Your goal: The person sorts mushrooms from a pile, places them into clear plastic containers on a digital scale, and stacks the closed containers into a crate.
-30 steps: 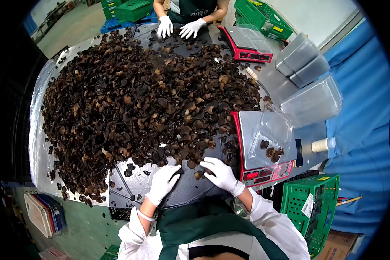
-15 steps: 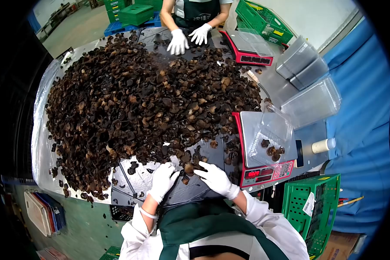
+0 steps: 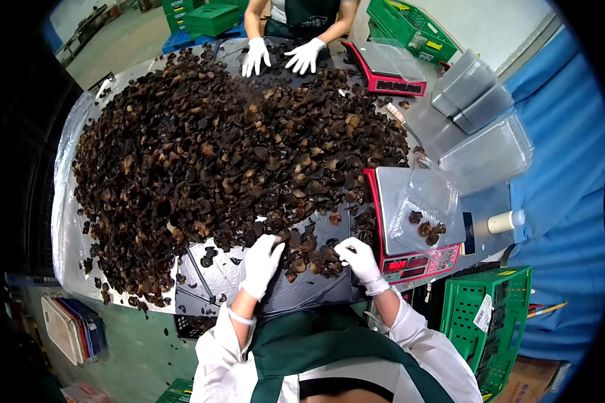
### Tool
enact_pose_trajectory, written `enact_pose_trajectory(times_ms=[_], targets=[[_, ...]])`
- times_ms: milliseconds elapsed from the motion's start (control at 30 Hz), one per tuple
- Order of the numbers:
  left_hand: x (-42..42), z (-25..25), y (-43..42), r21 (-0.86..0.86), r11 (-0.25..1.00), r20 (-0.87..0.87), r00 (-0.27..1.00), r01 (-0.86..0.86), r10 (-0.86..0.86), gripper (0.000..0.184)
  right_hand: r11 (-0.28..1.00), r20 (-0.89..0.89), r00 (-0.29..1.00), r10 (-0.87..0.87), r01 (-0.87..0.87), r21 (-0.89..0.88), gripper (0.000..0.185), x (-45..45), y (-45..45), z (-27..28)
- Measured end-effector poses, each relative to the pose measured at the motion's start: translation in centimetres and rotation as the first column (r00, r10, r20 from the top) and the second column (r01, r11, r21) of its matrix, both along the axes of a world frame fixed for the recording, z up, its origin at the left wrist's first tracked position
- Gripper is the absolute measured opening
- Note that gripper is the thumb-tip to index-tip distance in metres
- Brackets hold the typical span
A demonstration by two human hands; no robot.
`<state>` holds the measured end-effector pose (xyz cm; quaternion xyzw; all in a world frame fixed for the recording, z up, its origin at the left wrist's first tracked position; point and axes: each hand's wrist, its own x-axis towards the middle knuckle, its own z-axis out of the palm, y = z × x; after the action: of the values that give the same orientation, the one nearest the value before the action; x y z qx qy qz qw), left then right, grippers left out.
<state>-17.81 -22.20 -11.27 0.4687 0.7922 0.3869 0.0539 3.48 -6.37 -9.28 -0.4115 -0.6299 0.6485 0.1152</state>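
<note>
Both my hands wear white gloves at the near edge of a big heap of dark brown, ear-shaped pieces, perhaps fungus (image 3: 202, 154). Between them lies a small cluster of the same pieces (image 3: 309, 255). My left hand (image 3: 262, 262) touches the cluster's left side, thumb apart from the fingers. On the right side, my right hand (image 3: 358, 258) has its fingers bent together; whether it pinches a piece is too small to tell. Just right of it stands a red scale (image 3: 390, 232) bearing a clear plastic tray (image 3: 410, 218) with several pieces inside.
Across the table a co-worker's gloved hands (image 3: 279, 57) are spread over the heap's far edge. A second scale (image 3: 396, 86), stacked clear trays (image 3: 474, 91), a phone (image 3: 468, 232) and a white bottle (image 3: 506, 221) are on the right. A green crate (image 3: 467, 316) stands below the table edge.
The cluster between my hands has grown. My right hand has moved right and its fingers have curled; my left hand is slightly further up. The co-worker's hands have moved apart.
</note>
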Motion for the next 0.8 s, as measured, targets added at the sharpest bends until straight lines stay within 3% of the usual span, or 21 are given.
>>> enact_pose_trajectory(times_ms=[33, 100, 167, 200, 267, 333, 367, 400, 467, 533, 600, 700, 733, 800], targets=[[0.0, 0.2, -0.9, 0.016, 1.0, 0.144, 0.99, -0.005, 0.003, 0.019, 0.906, -0.146, 0.987, 0.066, 0.001, 0.423, 0.018, -0.7, -1.0, 0.2], [-0.2, 0.4, -2.8, -0.026, 1.0, 0.504, 0.863, 0.001, 0.013, 0.014, 0.721, 0.172, 0.974, 0.145, -0.223, 0.656, 0.031, -0.6, -2.0, 1.0], [-0.6, -0.2, -4.9, -0.021, 0.999, 0.849, 0.528, -0.028, 0.032, 0.016, 0.627, 0.314, 0.934, 0.17, -0.348, 0.697, 0.038, -0.4, -3.2, -0.1], [-0.7, 0.3, -5.7, 0.007, 0.998, 0.943, 0.332, -0.068, 0.016, 0.017, 0.614, 0.277, 0.943, 0.183, -0.33, 0.717, 0.03, -0.5, -3.5, -0.3], [-0.4, -0.7, -6.9, 0.075, 0.981, 0.993, 0.107, -0.18, -0.057, 0.023, 0.696, 0.187, 0.957, 0.22, -0.288, 0.658, 0.022, -0.4, -3.2, -0.7], [-0.2, 0.0, -7.4, 0.077, 0.981, 0.991, 0.126, -0.18, -0.055, 0.026, 0.778, -0.109, 0.957, 0.268, -0.148, 0.61, 0.016, -0.7, -2.1, -1.4], [-0.1, -0.1, -7.7, 0.075, 0.98, 0.991, 0.123, -0.183, -0.052, 0.026, 0.96, -0.086, 0.979, 0.187, -0.164, 0.227, 0.016, -0.2, -1.5, -1.5], [-0.2, -0.3, -8.0, 0.068, 0.982, 0.993, 0.106, -0.178, -0.049, 0.027, 0.974, -0.028, 0.992, 0.12, -0.124, -0.191, 0.017, -0.1, -0.9, -0.7], [0.0, -0.5, -8.2, 0.059, 0.983, 0.995, 0.084, -0.172, -0.045, 0.027, 0.895, -0.211, 0.977, -0.025, -0.073, -0.44, 0.022, 0.2, -0.6, -1.1], [0.2, 0.1, -8.7, 0.05, 0.981, 0.996, 0.076, -0.185, -0.037, 0.027, 0.845, -0.143, 0.98, -0.136, 0.04, -0.533, 0.022, -0.1, -0.8, 0.6], [0.5, 1.0, -9.2, 0.081, 0.978, 0.995, 0.078, -0.194, -0.067, 0.026, 0.918, -0.116, 0.99, -0.082, 0.03, -0.395, 0.02, 0.0, -0.2, -0.1], [0.1, 0.9, -10.4, 0.056, 0.983, 0.987, 0.155, -0.172, -0.029, 0.022, 0.986, -0.018, 0.999, -0.028, 0.031, 0.164, 0.014, -0.6, 0.6, -0.6], [-0.1, 0.4, -10.9, 0.046, 0.988, 0.979, 0.205, -0.148, -0.015, 0.023, 0.832, -0.001, 0.999, 0.042, -0.034, 0.554, 0.018, -1.1, 0.8, -0.7], [-0.1, 0.2, -11.6, 0.014, 0.98, 0.986, 0.163, -0.196, 0.018, 0.024, 0.553, 0.108, 0.99, 0.087, -0.139, 0.822, 0.027, -1.8, 0.4, -0.1]])
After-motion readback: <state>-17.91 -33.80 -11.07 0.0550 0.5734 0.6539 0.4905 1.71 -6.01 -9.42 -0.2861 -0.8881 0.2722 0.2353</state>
